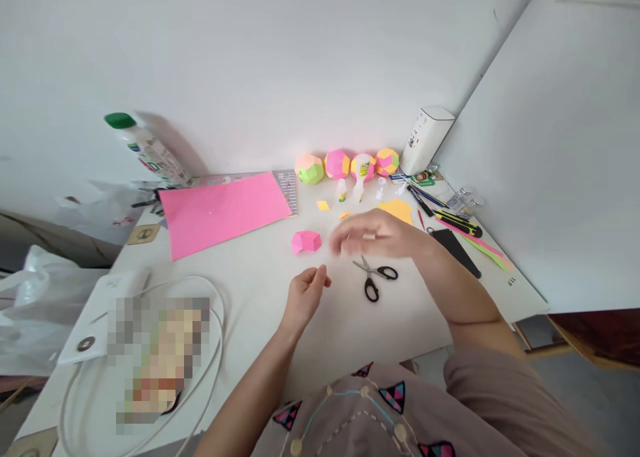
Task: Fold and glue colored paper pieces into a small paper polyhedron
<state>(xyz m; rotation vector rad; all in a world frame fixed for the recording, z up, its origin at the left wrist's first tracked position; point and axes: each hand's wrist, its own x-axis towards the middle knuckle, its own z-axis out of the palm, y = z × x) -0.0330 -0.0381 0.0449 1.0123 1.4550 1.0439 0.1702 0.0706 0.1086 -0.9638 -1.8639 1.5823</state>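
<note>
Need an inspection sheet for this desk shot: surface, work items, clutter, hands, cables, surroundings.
Surface: white table, crowded along the wall.
Job's things: pink folded paper piece just left of the right hand; scissors lying flat under it; pink paper sheet; four paper balls in a row at the wall.
Clutter: glue bottles, yellow paper, utility knife, green-capped bottle tilted.
Grippers: left hand curled, fingertips at thumb, contents too small to tell; right hand blurred, fingers stretched, nothing seen in it.
Cables: white cable looped at left.
Surroundings: white wall; plastic bags at left.
</note>
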